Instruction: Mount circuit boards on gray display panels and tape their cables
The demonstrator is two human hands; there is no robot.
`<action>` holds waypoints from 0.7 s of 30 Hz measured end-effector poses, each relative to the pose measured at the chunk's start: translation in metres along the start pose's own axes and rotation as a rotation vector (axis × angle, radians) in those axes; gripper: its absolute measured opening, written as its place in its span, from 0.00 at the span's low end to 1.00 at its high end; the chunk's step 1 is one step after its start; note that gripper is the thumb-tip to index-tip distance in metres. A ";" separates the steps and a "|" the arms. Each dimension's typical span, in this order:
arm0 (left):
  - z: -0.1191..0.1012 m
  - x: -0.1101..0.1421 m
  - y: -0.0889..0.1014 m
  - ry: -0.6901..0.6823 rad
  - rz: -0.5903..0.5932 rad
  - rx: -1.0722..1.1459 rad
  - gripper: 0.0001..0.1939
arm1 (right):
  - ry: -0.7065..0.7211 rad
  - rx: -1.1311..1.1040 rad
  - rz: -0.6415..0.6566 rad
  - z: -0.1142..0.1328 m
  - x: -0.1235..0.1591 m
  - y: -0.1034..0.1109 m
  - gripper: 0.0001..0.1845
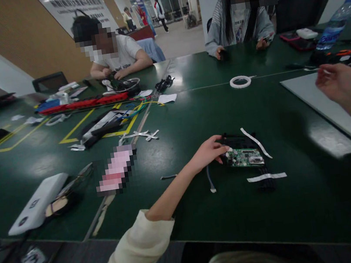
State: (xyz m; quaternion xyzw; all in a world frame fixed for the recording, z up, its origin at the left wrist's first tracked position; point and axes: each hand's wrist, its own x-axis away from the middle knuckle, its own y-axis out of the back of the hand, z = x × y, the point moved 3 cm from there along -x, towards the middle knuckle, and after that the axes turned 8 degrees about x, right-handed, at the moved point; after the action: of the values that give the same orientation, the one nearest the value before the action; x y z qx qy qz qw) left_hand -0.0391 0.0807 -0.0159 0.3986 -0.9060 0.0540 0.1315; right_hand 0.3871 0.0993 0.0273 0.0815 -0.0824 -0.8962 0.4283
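My left hand [210,151] is at the left end of a green circuit board [245,157], its fingers closed on the board's edge. The board lies on a black part [239,140] that sticks out behind and in front of it. One white tape strip [256,142] slants along the right side. Another white strip [267,177] crosses the black piece in front. A short grey cable [211,180] with a pale connector lies just below my left hand. My right hand [339,82] is raised over a flat silver panel [313,95], fingers curled together; what they hold is too small to make out.
A roll of white tape [240,82] lies farther back. To the left are a phone [117,169], a white power bank [38,204] and a red strip [85,103] among cables. A water bottle [337,23] stands at the right. Two people sit across the green table [207,214].
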 end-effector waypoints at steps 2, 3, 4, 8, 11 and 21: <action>0.001 0.000 0.000 0.001 0.005 -0.001 0.30 | -0.021 -0.083 0.155 0.017 0.032 -0.035 0.08; 0.001 -0.001 0.000 0.001 0.005 -0.001 0.30 | -0.028 -0.107 0.240 0.027 0.054 -0.053 0.07; 0.002 -0.001 0.000 0.001 0.002 0.001 0.30 | -0.033 -0.134 0.349 0.038 0.078 -0.073 0.08; 0.003 -0.001 0.000 -0.024 -0.005 0.017 0.26 | -0.043 -0.234 0.969 0.078 0.188 -0.143 0.08; 0.007 0.000 0.002 -0.069 -0.010 0.043 0.16 | -0.070 -0.231 1.154 0.089 0.242 -0.172 0.09; 0.029 -0.016 0.013 -0.062 -0.012 0.081 0.22 | -0.437 -0.275 1.355 0.046 0.270 -0.193 0.22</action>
State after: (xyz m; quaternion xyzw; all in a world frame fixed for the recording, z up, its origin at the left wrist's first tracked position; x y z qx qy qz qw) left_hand -0.0441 0.0953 -0.0481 0.4107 -0.9042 0.0777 0.0875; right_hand 0.0642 0.0120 0.0096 -0.2228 -0.0852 -0.4321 0.8697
